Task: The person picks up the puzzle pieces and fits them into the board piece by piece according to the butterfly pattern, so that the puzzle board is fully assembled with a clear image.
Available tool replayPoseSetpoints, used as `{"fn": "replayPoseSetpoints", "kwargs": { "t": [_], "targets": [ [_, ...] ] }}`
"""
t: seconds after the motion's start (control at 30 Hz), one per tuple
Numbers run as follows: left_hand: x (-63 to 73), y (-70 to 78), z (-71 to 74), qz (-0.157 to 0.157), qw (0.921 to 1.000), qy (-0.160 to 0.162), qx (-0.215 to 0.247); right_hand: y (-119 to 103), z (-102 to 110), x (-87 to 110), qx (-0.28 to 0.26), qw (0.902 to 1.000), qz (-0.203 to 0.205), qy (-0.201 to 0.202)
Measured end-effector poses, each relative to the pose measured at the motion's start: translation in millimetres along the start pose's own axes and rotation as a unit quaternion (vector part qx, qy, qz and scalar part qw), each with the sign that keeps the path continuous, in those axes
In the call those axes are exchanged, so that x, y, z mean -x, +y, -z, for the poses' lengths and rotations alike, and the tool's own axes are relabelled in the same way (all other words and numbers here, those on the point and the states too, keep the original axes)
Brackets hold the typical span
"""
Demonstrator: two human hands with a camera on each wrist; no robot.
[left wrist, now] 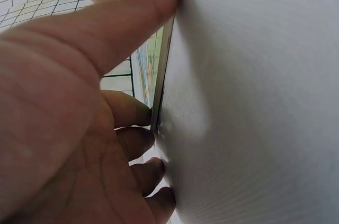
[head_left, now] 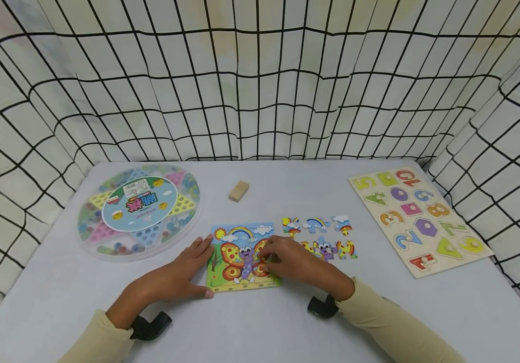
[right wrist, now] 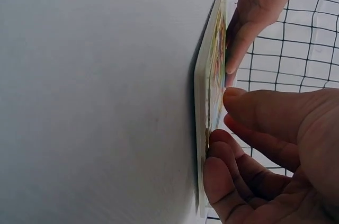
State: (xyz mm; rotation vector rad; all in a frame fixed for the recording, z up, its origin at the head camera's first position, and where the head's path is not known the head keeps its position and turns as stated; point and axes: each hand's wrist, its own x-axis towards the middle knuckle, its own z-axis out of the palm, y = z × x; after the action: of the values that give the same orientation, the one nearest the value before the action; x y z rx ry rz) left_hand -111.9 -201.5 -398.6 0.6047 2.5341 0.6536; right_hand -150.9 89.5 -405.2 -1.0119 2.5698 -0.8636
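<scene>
A butterfly puzzle board (head_left: 241, 259) lies flat on the white table. My left hand (head_left: 182, 269) rests at its left side with fingers spread; the fingertips touch the left edge and the thumb sits by the near corner. Over the board's right side, my right hand (head_left: 289, 257) has its fingers loosely bent, with thumb and index tips on the picture. In the right wrist view, the lower fingers (right wrist: 220, 179) touch the board's edge, and nothing shows between thumb and index. Several loose puzzle pieces (head_left: 316, 225) lie in two rows right of the board, partly hidden by the right hand.
At the left lies a round Chinese checkers set (head_left: 139, 212) with coloured marbles under its clear cover. A small wooden block (head_left: 239, 191) sits behind the puzzle. On the right is a wooden number-and-shape board (head_left: 418, 222). Black netting (head_left: 260, 75) surrounds the table's far and side edges.
</scene>
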Motion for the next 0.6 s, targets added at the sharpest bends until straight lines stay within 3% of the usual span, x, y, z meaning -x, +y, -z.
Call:
{"fn": "replayPoseSetpoints", "kwargs": {
  "t": [0.3, 0.6],
  "targets": [
    [2.1, -3.8, -1.4, -0.004, 1.0000, 0.004, -0.002, 0, 0, 3.4, -0.034, 0.9991, 0.011, 0.023],
    [1.3, -0.4, -0.8, 0.000, 1.0000, 0.005, -0.001, 7, 10, 8.7, -0.027, 0.9969, 0.040, 0.062]
  ]
}}
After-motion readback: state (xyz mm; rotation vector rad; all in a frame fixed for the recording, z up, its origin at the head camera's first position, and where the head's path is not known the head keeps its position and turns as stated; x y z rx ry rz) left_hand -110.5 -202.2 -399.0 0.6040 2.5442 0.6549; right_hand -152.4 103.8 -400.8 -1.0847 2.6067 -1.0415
